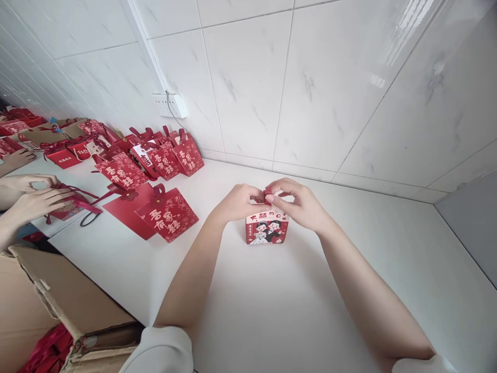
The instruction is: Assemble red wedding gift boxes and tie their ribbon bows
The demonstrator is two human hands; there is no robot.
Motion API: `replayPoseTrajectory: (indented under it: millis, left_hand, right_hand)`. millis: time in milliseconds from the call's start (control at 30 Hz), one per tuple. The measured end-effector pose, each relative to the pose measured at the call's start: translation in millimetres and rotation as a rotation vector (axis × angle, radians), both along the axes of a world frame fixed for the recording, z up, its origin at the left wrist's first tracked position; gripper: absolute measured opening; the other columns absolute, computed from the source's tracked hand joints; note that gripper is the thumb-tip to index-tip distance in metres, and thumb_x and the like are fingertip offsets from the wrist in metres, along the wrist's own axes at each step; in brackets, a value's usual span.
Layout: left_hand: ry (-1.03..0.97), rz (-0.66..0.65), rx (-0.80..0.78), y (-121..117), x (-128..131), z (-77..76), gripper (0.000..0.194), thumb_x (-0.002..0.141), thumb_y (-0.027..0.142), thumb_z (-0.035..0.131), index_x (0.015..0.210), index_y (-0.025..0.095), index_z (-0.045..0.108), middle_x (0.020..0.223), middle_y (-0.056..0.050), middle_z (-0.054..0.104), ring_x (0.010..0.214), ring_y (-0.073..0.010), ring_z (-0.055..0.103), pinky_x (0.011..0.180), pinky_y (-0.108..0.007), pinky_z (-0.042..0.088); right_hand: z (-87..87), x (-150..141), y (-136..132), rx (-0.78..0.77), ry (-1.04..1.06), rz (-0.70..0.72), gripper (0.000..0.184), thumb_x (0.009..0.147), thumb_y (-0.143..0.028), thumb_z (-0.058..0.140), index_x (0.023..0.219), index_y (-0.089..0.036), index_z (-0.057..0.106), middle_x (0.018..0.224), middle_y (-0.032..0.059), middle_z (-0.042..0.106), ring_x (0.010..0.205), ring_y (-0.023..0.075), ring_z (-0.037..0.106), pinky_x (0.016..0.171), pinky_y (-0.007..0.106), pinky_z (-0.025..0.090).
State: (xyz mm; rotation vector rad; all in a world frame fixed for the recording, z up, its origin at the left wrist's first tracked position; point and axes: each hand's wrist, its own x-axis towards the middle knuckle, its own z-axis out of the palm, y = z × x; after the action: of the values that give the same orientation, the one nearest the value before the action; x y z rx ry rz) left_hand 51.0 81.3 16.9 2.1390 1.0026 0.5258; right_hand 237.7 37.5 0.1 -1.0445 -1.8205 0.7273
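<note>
Small red gift box [267, 229] between two hands

The box stands upright on the white desk [264, 311]. The right hand [295, 202] pinches the ribbon loop [267, 194] at its top; the left hand [244, 201] meets it, its grip too hidden to tell. Probably light, stiff card that could dent: best held by loop or lower sides. Red gift bags [171, 216] sit left of the box, tiled wall [248, 93] behind; moving room lies in front and right.

Bright, even, cool light, striped glare on upper-right wall tiles [404, 39], soft faint shadow on white table [272, 311] beside right forearm [361, 282], print crisp on centre box [266, 234], far-left boxes [15, 126] smaller and softer, wide-angle stretch toward edges, tile lines leaning.
</note>
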Motion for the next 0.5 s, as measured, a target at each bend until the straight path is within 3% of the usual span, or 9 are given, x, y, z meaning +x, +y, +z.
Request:
replayPoseTrajectory:
  millis: [133,267,400,500]
  left_hand:
    - [-0.023,-0.023,-0.09,1.2,-0.5,-2.2,0.03,0.068,0.044,0.07,0.077,0.015,0.071,0.073,-0.001,0.068,0.075,-0.018,0.063,0.062,-0.025,0.044]
    - [-0.114,-0.021,-0.172,4.6,-4.7,-4.9,0.034,0.07,0.042,0.071,0.087,0.013,0.073,0.083,-0.005,0.071,0.082,-0.0209,0.065,0.07,-0.028,0.048]
    - [-0.15,0.032,-0.182,6.2,-9.3,-5.4,0.034,0.07,0.044,0.071,0.082,0.012,0.074,0.075,-0.004,0.069,0.076,-0.0201,0.065,0.063,-0.027,0.047]
    - [-0.203,0.05,-0.105,3.9,-10.2,-4.2,0.03,0.071,0.041,0.071,0.077,0.012,0.074,0.075,-0.004,0.069,0.077,-0.0198,0.065,0.065,-0.026,0.048]
  right_hand:
    - [-4.6,0.2,3.2,-0.067,0.025,0.072,0.028,0.091,-0.047,0.053,0.094,-0.026,0.071,0.119,0.0058,0.058,0.111,0.0218,0.055,0.095,0.036,0.043]
    - [-5.2,1.6,5.1,-0.125,0.105,0.127,0.036,0.095,-0.049,0.042,0.097,-0.029,0.073,0.131,0.0046,0.049,0.128,0.0219,0.043,0.105,0.038,0.037]
    - [-5.5,-0.2,5.5,-0.134,0.147,0.134,0.037,0.096,-0.051,0.041,0.103,-0.031,0.071,0.137,0.0037,0.044,0.136,0.0224,0.031,0.11,0.04,0.031]
    - [-6.3,-5.3,3.4,-0.16,0.172,0.117,0.04,0.097,-0.052,0.036,0.109,-0.031,0.068,0.137,0.004,0.045,0.134,0.0229,0.034,0.11,0.041,0.032]
